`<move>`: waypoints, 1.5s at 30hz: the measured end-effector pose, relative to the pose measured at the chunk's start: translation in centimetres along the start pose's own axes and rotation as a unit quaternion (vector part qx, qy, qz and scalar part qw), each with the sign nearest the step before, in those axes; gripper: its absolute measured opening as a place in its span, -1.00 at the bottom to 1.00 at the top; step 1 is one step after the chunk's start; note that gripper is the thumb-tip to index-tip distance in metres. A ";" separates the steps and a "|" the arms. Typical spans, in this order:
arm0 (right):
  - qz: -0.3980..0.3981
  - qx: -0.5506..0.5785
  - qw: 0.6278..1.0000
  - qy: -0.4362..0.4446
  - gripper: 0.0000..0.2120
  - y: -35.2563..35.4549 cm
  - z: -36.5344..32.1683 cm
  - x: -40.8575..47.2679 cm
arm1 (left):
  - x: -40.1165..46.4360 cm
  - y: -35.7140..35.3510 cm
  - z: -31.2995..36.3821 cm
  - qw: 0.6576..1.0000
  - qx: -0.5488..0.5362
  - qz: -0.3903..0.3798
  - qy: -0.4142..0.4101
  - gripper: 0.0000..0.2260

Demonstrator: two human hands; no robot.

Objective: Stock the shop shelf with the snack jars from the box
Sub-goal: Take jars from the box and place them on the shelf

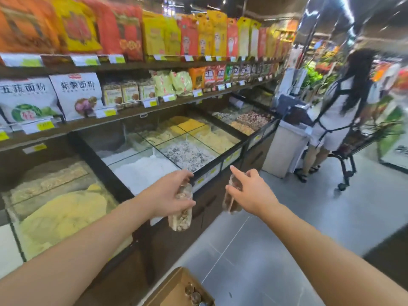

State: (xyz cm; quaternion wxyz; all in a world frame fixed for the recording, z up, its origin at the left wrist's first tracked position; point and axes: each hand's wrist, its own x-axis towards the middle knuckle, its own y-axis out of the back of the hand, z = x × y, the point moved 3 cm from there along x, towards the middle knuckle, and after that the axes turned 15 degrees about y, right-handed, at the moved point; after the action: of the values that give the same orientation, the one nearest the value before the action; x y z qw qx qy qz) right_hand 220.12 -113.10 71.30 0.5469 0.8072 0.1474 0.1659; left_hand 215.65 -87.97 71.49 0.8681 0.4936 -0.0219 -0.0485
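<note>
- Both hands carry a snack jar each: the left hand (170, 195) wraps round the upper part of a clear jar of pale snacks (180, 214), while the right hand (249, 193) holds a browner jar (230, 198) against its palm with the forefinger sticking straight out, so that hold looks the looser of the two
- Both jars hang tilted over the dark front edge of the bulk food counter (218, 161), between the cardboard box (176, 288) on the floor below, where at least two more jar lids show, and the shelf (123, 114) of bagged goods above
- A slip from the right hand would likely drop the jar onto the grey floor (276, 250) or the counter's glass cover
- Reaching up with both arms full risks knocking the price tags (106, 112) or the bags already standing there
- Blur in the picture hides how firmly the fingers close
</note>
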 end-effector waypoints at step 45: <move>0.194 -0.100 0.728 -0.650 -0.36 26.2 15.7 -95.7 | -39.6 -34.4 76.8 0.783 0.017 -0.276 -0.557 -0.49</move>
State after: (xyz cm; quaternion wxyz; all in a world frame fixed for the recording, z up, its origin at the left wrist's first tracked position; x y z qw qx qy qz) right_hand 142.09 -175.74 80.03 0.5424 0.6696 -0.4212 -0.2830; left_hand 167.53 -166.92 81.63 0.6458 0.3805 -0.3652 -0.5520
